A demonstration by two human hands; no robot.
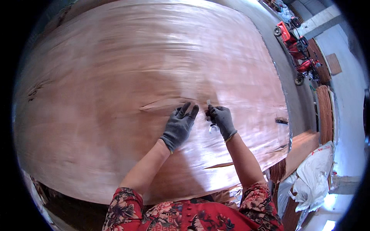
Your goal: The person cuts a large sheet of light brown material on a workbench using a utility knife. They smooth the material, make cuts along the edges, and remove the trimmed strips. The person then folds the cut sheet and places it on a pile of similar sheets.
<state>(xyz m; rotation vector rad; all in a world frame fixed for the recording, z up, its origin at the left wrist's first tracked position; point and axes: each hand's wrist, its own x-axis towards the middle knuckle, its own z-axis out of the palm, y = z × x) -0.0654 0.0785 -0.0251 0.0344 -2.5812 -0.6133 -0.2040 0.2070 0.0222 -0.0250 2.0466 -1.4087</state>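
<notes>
Showing a split (160, 105) in the veneer sheet (96, 146), just ahead-left of the left hand (180, 127); keeping that hand open upon it, apparently for steadying; pinching a pale strip (208, 102) in the right hand (221, 120), probably to leave its end free; with a pale ring (211, 129) beside that palm; with a red vehicle (300, 52) well beyond, rightward.
</notes>
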